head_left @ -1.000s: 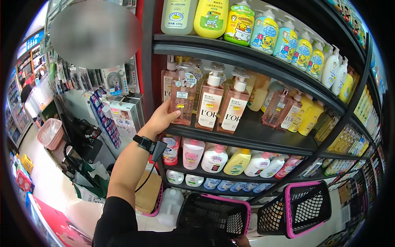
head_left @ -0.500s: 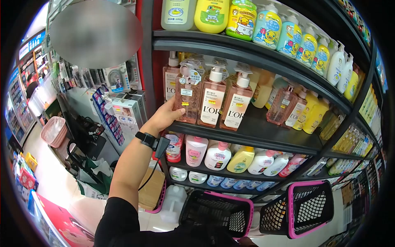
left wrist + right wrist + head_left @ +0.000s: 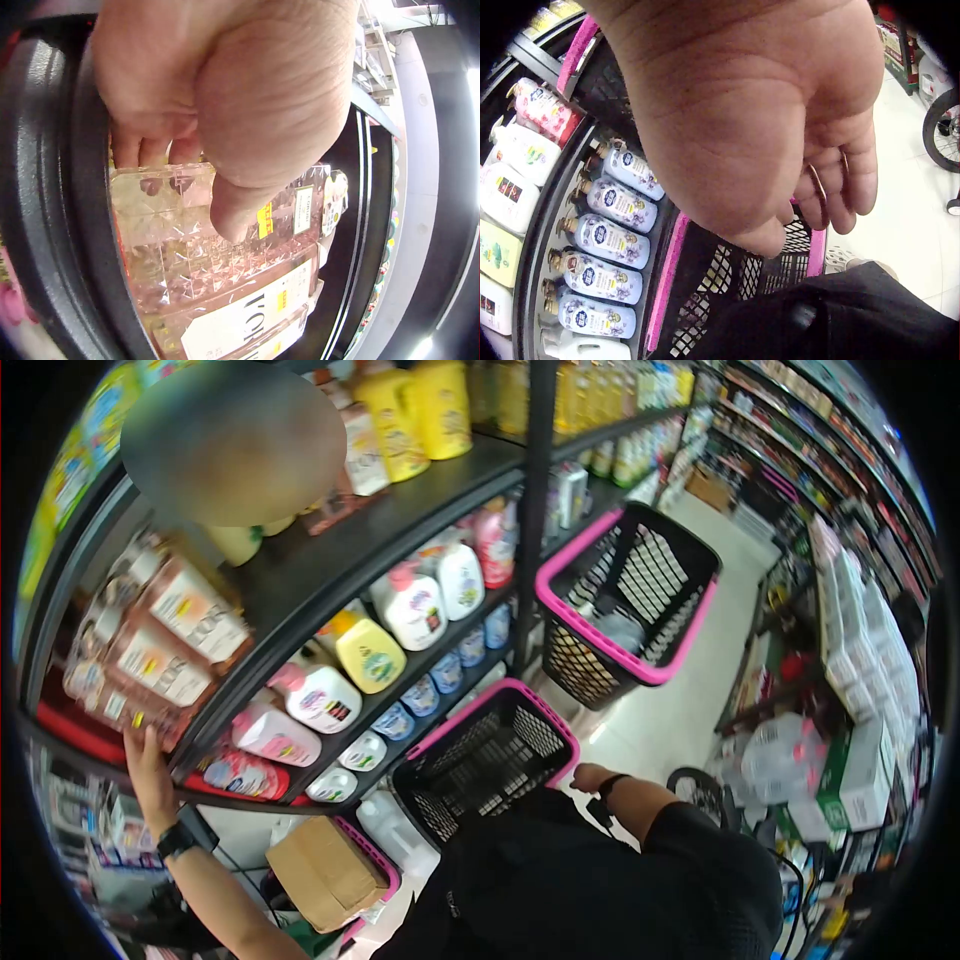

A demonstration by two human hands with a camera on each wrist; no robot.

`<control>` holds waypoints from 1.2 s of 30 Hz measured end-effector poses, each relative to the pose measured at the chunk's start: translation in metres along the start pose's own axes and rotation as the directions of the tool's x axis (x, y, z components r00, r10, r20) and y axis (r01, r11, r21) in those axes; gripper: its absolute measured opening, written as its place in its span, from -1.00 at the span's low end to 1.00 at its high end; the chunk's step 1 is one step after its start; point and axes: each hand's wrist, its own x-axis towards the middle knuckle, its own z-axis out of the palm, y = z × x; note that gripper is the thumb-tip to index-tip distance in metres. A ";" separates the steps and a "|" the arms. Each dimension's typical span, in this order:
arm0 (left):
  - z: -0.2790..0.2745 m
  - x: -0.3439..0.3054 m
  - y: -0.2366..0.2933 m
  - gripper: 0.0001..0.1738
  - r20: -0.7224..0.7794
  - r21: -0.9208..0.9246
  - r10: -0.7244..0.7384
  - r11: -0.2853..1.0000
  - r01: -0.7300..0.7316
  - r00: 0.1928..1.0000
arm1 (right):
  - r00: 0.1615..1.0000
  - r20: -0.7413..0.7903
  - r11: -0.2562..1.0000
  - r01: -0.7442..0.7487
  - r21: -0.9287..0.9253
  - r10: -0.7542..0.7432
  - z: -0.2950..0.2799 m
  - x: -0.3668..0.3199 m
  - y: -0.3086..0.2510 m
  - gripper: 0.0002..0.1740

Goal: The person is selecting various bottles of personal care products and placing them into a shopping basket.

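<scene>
In the head view my left hand (image 3: 150, 770) is at the left end of the shelf, at a clear pink pump bottle (image 3: 105, 700). The left wrist view shows the thumb across the front of this bottle (image 3: 150, 217) and the other fingers partly hidden behind its edge, holding it. Beside it stand similar pink bottles with white labels (image 3: 247, 319). My right hand (image 3: 592, 776) hangs near the pink rim of a black shopping basket (image 3: 562, 730). In the right wrist view that hand (image 3: 750, 112) holds nothing, its fingers loosely bent.
A second black basket with a pink rim (image 3: 655, 672) stands on the floor to the right. Lower shelves carry white, pink and yellow bottles (image 3: 372, 652) and blue bottles (image 3: 611, 240). Near my left arm are a cardboard box (image 3: 325, 872) and a translucent jug (image 3: 395, 835).
The head view has swung right and down, bringing both baskets and the right hand further into view. My left hand remains at the pink bottle on the shelf.
</scene>
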 end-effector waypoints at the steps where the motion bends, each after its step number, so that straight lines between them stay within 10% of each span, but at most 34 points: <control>1: 0.004 -0.001 0.003 -0.35 0.013 -0.092 0.028 0.995 -0.027 1.000 | 0.999 -0.003 0.999 -0.043 0.023 0.043 -0.007 -0.011 -0.007 -0.61; 10: 0.005 -0.014 0.019 -0.23 -0.033 0.109 -0.035 0.993 0.039 0.999 | 0.995 0.096 0.991 0.003 0.134 -0.016 -0.050 -0.032 -0.024 -0.44; 15: 0.098 -0.096 0.034 -0.29 -0.479 0.370 0.154 0.928 0.040 0.864 | 0.960 -0.058 0.947 0.280 0.156 -0.274 -0.128 -0.024 -0.056 -0.52; 18: 0.104 -0.161 -0.045 -0.33 -0.593 0.302 -0.003 0.926 0.226 0.805 | 0.860 -0.162 0.824 0.510 0.246 -0.484 -0.225 -0.065 -0.097 -0.48; 20: 0.087 -0.235 -0.156 -0.48 -0.434 -0.196 -0.426 0.905 0.378 0.794 | 0.751 -0.241 0.718 0.659 0.225 -0.615 -0.297 -0.091 -0.111 -0.51; 22: 0.111 -0.314 -0.224 -0.72 0.075 -0.256 -0.706 0.669 0.698 0.704 | 0.669 -0.425 0.708 0.701 0.085 -0.610 -0.349 -0.077 -0.098 -0.56; 25: 0.230 -0.389 -0.236 -0.74 0.235 0.383 -0.916 0.394 0.835 0.325 | 0.714 -0.488 0.798 0.600 0.057 -0.502 -0.421 -0.027 -0.062 -0.61; 27: 0.289 -0.423 -0.235 -0.75 0.261 0.500 -0.948 0.294 0.815 0.182 | 0.787 -0.462 0.882 0.471 0.022 -0.409 -0.447 0.029 -0.035 -0.54; 33: 0.328 -0.507 -0.219 -0.79 0.104 0.479 -0.993 0.103 0.872 0.060 | 0.808 -0.386 0.891 0.361 -0.275 -0.446 -0.420 0.214 0.056 -0.33; 36: 0.307 -0.559 -0.199 -0.80 0.042 0.424 -0.996 0.089 0.901 0.079 | 0.941 -0.321 0.978 0.047 -0.201 -0.111 -0.406 0.203 0.037 -0.07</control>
